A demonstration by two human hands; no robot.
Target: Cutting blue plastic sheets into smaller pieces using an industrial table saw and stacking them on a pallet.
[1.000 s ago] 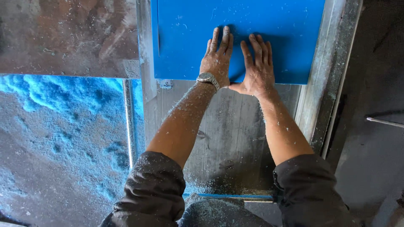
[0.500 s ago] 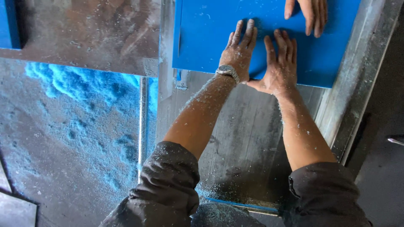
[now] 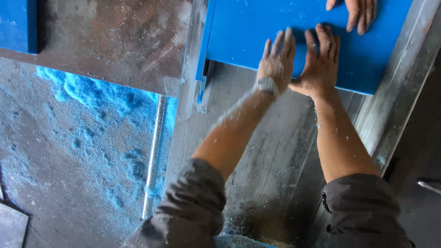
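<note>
blue board [image 3: 239,41] under left hand [image 3: 277,62] and right hand [image 3: 320,59], seemingly flat.

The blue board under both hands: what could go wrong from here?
1. Both hands, left and right, lie flat on the dusty blue board; they might slip.
2. Another person's hand rests on the far side, so uneven pushing could twist the board.
3. Blue dust covers the floor; footing may be poor.

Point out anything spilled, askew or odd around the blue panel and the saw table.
Blue dust lies heaped on the floor left of the metal table, spilled beneath its edge. Pale dust also coats both forearms. The blue panel lies flat under the left hand and right hand; another person's hand presses its far end.
</note>
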